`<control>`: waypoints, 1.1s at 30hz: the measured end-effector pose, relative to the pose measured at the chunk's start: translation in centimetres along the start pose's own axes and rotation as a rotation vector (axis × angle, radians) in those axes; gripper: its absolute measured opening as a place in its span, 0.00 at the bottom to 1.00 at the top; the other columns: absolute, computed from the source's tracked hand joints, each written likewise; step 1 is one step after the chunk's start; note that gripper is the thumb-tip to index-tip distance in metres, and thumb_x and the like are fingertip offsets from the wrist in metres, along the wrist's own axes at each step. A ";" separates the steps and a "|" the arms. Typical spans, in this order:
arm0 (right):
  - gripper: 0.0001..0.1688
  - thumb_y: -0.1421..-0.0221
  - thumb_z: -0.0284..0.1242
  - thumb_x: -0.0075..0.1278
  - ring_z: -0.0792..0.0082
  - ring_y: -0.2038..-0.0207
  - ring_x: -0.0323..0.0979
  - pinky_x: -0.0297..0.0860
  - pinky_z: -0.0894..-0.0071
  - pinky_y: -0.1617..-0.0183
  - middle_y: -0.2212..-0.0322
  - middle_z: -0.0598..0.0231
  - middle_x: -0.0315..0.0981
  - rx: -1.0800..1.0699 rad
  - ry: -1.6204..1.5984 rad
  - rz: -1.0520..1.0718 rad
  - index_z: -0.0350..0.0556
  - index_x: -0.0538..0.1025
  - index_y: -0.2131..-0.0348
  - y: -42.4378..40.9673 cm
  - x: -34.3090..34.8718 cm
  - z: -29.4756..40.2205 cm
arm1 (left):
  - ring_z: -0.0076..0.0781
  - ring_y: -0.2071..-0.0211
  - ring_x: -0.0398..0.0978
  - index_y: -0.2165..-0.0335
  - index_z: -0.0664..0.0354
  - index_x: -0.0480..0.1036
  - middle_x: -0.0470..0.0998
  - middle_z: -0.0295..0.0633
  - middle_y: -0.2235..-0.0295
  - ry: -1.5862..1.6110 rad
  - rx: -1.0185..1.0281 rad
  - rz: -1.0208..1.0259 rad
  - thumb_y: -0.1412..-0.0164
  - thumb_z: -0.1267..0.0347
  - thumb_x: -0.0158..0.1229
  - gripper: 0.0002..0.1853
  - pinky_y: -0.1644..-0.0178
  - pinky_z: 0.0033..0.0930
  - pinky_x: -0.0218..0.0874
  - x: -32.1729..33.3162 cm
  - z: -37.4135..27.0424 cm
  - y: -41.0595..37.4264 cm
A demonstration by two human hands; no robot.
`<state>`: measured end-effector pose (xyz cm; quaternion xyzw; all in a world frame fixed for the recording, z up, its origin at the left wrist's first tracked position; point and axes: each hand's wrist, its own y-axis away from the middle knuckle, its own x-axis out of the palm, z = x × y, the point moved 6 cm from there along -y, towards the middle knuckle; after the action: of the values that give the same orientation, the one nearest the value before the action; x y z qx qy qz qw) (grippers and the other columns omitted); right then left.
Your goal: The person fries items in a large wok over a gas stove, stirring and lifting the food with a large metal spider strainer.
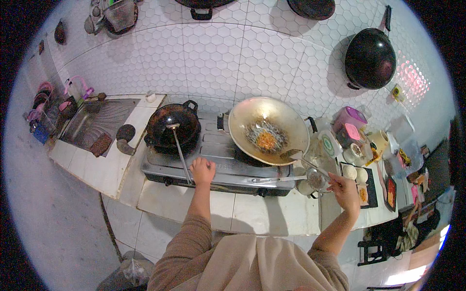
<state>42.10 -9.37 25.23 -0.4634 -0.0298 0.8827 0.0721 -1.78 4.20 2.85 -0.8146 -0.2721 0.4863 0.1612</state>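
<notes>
My right hand (342,191) grips the handle of a metal spatula (313,165), whose slotted blade lies over the near right rim of a large metal wok (251,112). An orange-brown piece of food (266,140) sits in bubbling oil at the bottom of that wok. My left hand (203,171) rests at the front of the gas stove (214,145), its fingers curled; whether it holds anything cannot be told. Just left of it, a long-handled metal utensil (179,151) leans from a dark pan (156,125) on the left burner.
A long-handled strainer (316,179) reaches over the stove's front right. Jars, a pink-lidded container (350,132) and a black tray (371,182) with white dough balls (350,172) stand at right. A sink (98,122) lies at left. Pans, one a black wok (370,58), hang above. A person is at far right.
</notes>
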 end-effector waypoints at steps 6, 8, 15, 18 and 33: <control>0.18 0.51 0.25 0.48 0.49 0.65 0.73 0.67 0.60 0.61 0.68 0.44 0.73 -0.005 0.060 -0.040 0.44 0.74 0.57 -6.5 8.4 0.2 | 0.40 0.64 0.64 0.83 0.55 0.67 0.68 0.39 0.74 -0.035 0.043 0.019 0.55 0.62 0.54 0.10 0.58 0.44 0.51 0.4 0.3 0.1; 0.16 0.48 0.25 0.46 0.55 0.69 0.75 0.68 0.65 0.64 0.72 0.46 0.74 -0.108 0.071 -0.157 0.43 0.74 0.57 -9.5 11.7 -1.8 | 0.41 0.64 0.64 0.83 0.56 0.68 0.69 0.39 0.73 -0.030 0.045 0.035 0.55 0.62 0.54 0.11 0.58 0.44 0.52 0.4 0.1 0.2; 0.16 0.43 0.28 0.44 0.63 0.74 0.76 0.68 0.69 0.67 0.77 0.50 0.75 -0.128 -0.055 -0.296 0.42 0.73 0.56 -11.1 12.1 0.2 | 0.40 0.64 0.64 0.82 0.56 0.68 0.68 0.38 0.73 -0.032 0.027 0.017 0.55 0.61 0.55 0.11 0.58 0.45 0.52 0.7 0.5 0.4; 0.16 0.43 0.28 0.45 0.68 0.78 0.74 0.68 0.71 0.70 0.80 0.53 0.73 -0.261 -0.015 -0.338 0.42 0.73 0.56 -11.7 13.5 0.1 | 0.40 0.64 0.64 0.82 0.56 0.68 0.68 0.38 0.74 -0.029 0.034 0.027 0.56 0.62 0.55 0.10 0.58 0.44 0.52 0.7 0.3 0.3; 0.17 0.41 0.26 0.43 0.81 0.81 0.66 0.65 0.78 0.77 0.79 0.68 0.71 0.036 -0.194 0.051 0.37 0.71 0.54 -0.2 1.5 1.4 | 0.40 0.65 0.64 0.83 0.55 0.68 0.69 0.38 0.74 -0.018 0.041 0.025 0.55 0.62 0.55 0.10 0.59 0.43 0.52 0.4 0.0 0.1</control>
<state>40.16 -8.91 24.84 -0.3751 -0.0089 0.9253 0.0550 -1.61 4.34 2.46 -0.8099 -0.2532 0.5012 0.1695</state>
